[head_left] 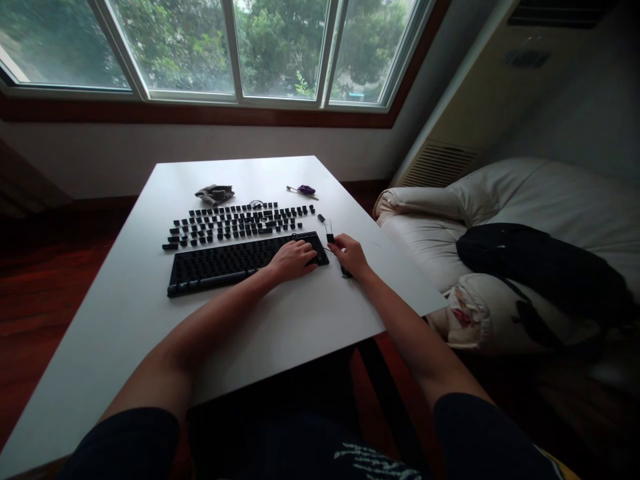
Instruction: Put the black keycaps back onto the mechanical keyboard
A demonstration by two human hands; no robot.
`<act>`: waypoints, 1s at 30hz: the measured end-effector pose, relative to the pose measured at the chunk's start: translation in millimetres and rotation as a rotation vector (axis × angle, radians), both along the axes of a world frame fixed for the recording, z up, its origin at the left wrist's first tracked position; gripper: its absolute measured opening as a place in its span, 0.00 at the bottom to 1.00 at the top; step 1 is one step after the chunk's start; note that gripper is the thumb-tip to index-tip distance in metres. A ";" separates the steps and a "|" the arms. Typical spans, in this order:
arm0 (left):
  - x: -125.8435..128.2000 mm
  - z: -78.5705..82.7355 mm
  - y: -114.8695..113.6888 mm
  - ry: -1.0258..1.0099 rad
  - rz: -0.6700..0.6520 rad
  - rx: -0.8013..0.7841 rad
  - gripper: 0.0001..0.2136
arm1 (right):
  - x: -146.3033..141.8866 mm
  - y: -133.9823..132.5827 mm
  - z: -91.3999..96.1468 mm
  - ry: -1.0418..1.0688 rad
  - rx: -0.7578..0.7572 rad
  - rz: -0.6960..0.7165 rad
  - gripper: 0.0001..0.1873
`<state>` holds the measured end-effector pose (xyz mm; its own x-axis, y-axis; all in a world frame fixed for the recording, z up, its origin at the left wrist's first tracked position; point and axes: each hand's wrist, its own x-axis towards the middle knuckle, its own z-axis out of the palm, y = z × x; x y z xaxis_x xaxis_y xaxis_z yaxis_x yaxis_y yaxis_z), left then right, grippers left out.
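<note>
A black keyboard (220, 265) lies on the white table (300, 320), most of its keycaps taken off. The loose black keycaps (235, 222) sit in rows just behind it. My left hand (293, 259) rests on the keyboard's right end, fingers curled down on it. My right hand (350, 253) is just past that end, closed around a small dark wire keycap puller (330, 235) whose handle sticks out under the palm.
A crumpled grey cloth (215, 194) and a small purple tool (304, 191) lie at the back of the table. A white sofa (525, 220) with a black garment (540, 267) stands to the right. Windows (225, 47) fill the far wall.
</note>
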<state>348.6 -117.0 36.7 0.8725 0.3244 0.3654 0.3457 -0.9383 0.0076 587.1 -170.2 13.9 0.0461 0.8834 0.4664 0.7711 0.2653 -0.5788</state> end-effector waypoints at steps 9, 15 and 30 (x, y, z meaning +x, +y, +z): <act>24.9 2.8 -26.5 0.030 0.220 0.011 0.10 | 1.0 3.2 -9.5 0.061 -0.047 -0.006 0.14; 24.4 -2.5 -32.0 0.023 0.222 -0.029 0.09 | 1.1 1.8 -9.0 0.086 -0.050 -0.054 0.15; 21.7 -0.1 -37.6 -0.029 0.266 -0.125 0.09 | -8.7 -3.5 -5.1 0.138 -0.029 -0.063 0.13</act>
<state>370.3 -154.6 36.6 0.7408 0.5842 0.3314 0.5772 -0.8061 0.1307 578.5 -173.7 8.8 0.1636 0.8898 0.4261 0.6984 0.2006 -0.6871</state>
